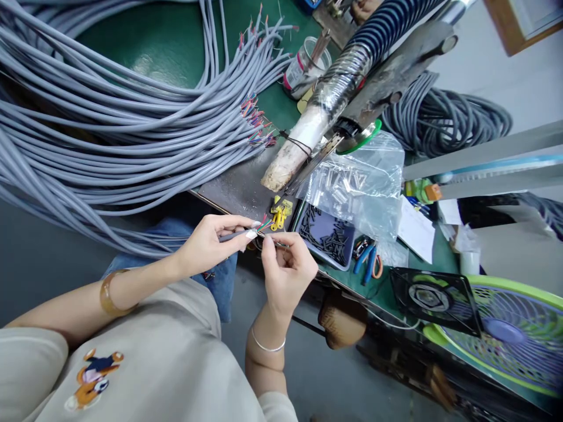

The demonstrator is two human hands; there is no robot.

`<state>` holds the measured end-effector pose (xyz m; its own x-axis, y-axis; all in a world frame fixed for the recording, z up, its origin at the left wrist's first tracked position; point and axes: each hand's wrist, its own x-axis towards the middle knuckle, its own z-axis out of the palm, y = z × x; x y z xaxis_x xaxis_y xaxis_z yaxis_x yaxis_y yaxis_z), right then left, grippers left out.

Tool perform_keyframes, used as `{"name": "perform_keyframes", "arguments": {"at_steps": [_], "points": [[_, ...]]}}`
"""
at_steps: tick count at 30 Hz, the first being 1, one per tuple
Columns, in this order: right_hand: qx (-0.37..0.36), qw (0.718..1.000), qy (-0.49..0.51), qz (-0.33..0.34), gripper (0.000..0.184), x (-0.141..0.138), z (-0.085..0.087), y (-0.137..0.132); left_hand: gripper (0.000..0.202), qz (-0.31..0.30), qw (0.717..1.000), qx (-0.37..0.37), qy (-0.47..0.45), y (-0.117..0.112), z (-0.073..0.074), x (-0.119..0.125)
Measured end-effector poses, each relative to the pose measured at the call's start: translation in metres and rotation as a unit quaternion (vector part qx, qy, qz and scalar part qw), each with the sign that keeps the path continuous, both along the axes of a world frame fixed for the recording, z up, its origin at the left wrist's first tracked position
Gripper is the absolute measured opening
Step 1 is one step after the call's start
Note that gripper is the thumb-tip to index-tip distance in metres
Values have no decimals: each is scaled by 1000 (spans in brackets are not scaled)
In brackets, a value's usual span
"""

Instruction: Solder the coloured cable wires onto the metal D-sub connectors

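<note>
My left hand (206,243) is closed on the end of a grey cable (237,235), whose thin coloured wires (265,225) fan out past my fingertips. My right hand (287,268) sits just to the right of it, thumb and fingers pinched on one of those wires; I cannot make out anything else in it. Both hands hover just in front of the green workbench's (167,41) near edge. A large bundle of similar grey cables (109,117) lies across the bench to the left, its stripped ends (257,120) pointing right.
A small blue tray of several black sleeves (328,234) sits right of my hands, beside a clear plastic bag of small tubes (358,184). Pliers (368,262), a yellow part (280,212), a ribbed hose (352,64), a jar (308,64) and two fans (497,328) stand around.
</note>
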<state>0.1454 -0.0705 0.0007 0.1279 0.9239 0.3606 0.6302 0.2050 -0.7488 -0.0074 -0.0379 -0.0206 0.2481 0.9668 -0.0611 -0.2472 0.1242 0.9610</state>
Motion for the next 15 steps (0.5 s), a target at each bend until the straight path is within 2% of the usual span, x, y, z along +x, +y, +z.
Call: {"name": "perform_keyframes", "arguments": {"at_steps": [4, 9, 12, 15], "points": [[0, 997, -34, 71, 13, 0, -3, -11, 20, -23, 999, -35, -8, 3, 2, -2], [-29, 994, 76, -73, 21, 11, 0, -6, 13, -54, 997, -46, -7, 8, 8, -3], [-89, 989, 112, -38, 17, 13, 1, 4, 9, -58, 998, -37, -9, 10, 9, -2], [-109, 984, 143, -13, 14, 10, -1, 10, 7, -68, 997, -22, -3, 10, 8, -1]]}}
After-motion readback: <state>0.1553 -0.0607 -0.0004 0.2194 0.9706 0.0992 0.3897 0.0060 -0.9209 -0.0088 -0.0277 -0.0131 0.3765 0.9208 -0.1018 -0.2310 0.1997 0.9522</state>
